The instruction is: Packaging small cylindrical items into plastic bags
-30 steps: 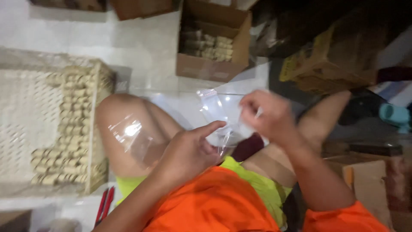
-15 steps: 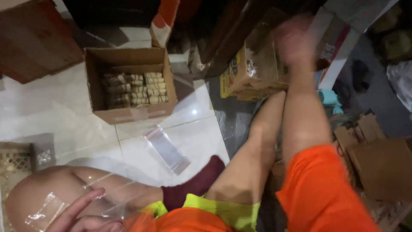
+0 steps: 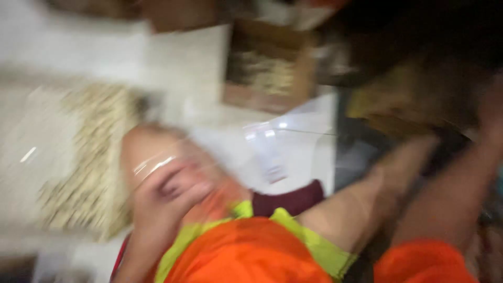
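The left hand [image 3: 170, 196] lay curled over a clear plastic bag [image 3: 157, 165] on the knee [image 3: 141, 144], at 9 o'clock; judged light, limp, slippery, best pinched at its edge; right hand's state indeterminable.

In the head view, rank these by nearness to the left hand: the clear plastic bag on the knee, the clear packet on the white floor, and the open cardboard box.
1. The clear plastic bag: on the knee, right at the left hand.
2. The clear packet: on the white floor, to the hand's right.
3. The open cardboard box: farther up and to the right.
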